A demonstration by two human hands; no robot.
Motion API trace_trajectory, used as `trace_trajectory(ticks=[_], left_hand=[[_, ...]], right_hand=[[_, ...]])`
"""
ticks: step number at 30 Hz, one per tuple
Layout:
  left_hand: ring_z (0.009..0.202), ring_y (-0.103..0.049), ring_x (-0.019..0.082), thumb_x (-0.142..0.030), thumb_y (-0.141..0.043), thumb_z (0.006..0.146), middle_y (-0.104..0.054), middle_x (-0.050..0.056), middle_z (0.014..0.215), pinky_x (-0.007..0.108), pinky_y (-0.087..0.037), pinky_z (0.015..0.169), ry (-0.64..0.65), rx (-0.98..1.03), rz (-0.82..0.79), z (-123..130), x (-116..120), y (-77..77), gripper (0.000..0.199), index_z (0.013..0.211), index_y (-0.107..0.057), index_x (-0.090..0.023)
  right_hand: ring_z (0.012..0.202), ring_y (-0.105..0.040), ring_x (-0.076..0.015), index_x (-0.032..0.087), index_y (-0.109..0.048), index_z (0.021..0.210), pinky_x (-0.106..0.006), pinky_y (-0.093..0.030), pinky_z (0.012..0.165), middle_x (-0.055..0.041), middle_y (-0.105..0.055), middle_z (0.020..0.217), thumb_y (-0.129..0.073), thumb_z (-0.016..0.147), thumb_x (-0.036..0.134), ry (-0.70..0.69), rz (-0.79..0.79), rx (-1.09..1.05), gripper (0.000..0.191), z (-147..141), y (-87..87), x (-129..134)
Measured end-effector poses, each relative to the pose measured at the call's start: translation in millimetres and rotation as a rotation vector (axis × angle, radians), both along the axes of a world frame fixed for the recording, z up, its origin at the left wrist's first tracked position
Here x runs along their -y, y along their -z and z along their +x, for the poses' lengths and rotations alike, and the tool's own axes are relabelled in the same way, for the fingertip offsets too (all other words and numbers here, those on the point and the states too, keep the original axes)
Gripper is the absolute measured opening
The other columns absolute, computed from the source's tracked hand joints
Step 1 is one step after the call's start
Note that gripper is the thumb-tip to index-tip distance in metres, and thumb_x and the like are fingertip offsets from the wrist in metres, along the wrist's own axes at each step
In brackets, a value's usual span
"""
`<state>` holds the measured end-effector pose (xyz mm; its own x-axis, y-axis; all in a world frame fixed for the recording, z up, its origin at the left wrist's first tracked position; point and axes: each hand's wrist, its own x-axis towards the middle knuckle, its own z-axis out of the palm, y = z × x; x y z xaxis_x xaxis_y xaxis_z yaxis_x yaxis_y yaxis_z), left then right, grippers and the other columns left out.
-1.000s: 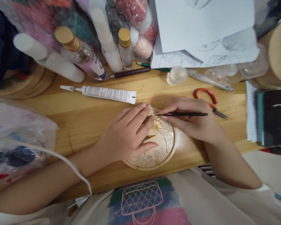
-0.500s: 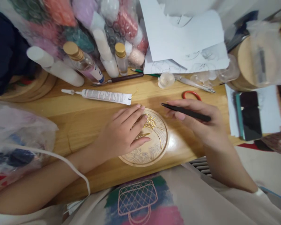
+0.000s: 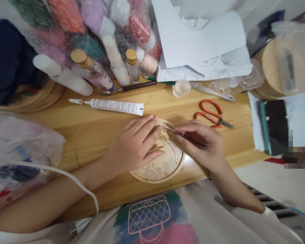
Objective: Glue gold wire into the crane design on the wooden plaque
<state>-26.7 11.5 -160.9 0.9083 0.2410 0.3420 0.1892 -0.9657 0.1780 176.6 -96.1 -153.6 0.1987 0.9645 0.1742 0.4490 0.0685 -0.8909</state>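
Note:
On the table lies a round wooden disc [image 3: 157, 174] with a raised rim, drawn with waves and fine lines. Gold wire [image 3: 164, 135] forms part of its design. My left hand [image 3: 137, 144] rests flat over the disc's left side, fingers stretched out, hiding that part. Black tweezers [image 3: 191, 138] are pinched in my right hand [image 3: 203, 142], their tips over the gold wire near the top of the disc. Whether the tips grip any wire is too small to tell.
Red-handled scissors [image 3: 210, 113] lie beyond my right hand. A white glue tube [image 3: 117, 105] lies behind my left hand. Bottles [image 3: 98, 73], a small tub [image 3: 181, 88] and papers [image 3: 203, 40] line the back. A white cable [image 3: 66, 171] crosses my left forearm.
My right hand has moved left and slightly down, bringing the tweezers from beside the disc to over the gold wire. The scissors are now uncovered. My left hand stays in place.

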Motion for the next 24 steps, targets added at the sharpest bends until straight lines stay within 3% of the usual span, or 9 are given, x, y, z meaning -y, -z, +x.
trace_trajectory(ticks=[4,16,24], left_hand=[[0.121,-0.064,0.036,-0.045,-0.053,0.098,-0.067,0.025,0.126,0.049,-0.056,0.096,0.006,-0.002,-0.015,-0.4,-0.4,-1.6,0.051,0.118,-0.064,0.000],[0.122,-0.063,0.036,-0.047,-0.055,0.097,-0.067,0.025,0.126,0.048,-0.055,0.097,-0.003,-0.001,-0.024,-1.7,-0.2,-2.4,0.053,0.119,-0.063,0.001],[0.125,-0.062,0.035,-0.048,-0.053,0.098,-0.066,0.024,0.129,0.048,-0.054,0.100,-0.006,-0.032,-0.043,-2.2,-0.2,-1.8,0.052,0.121,-0.061,-0.002]], right_hand=[[0.079,-0.069,-0.0149,0.021,-0.072,0.098,-0.028,-0.058,0.069,-0.0049,-0.073,0.089,-0.069,0.083,0.009,-0.055,0.078,0.088,0.020,1.4,0.5,-2.7],[0.081,-0.070,-0.0156,0.019,-0.073,0.099,-0.027,-0.058,0.069,-0.0067,-0.074,0.092,-0.069,0.083,0.009,-0.073,0.068,0.130,0.020,1.0,-1.3,-2.9],[0.080,-0.069,-0.0176,0.027,-0.073,0.100,-0.032,-0.058,0.068,-0.0049,-0.074,0.092,-0.069,0.084,0.014,-0.047,0.018,0.108,0.021,-0.9,-4.3,-2.8]])
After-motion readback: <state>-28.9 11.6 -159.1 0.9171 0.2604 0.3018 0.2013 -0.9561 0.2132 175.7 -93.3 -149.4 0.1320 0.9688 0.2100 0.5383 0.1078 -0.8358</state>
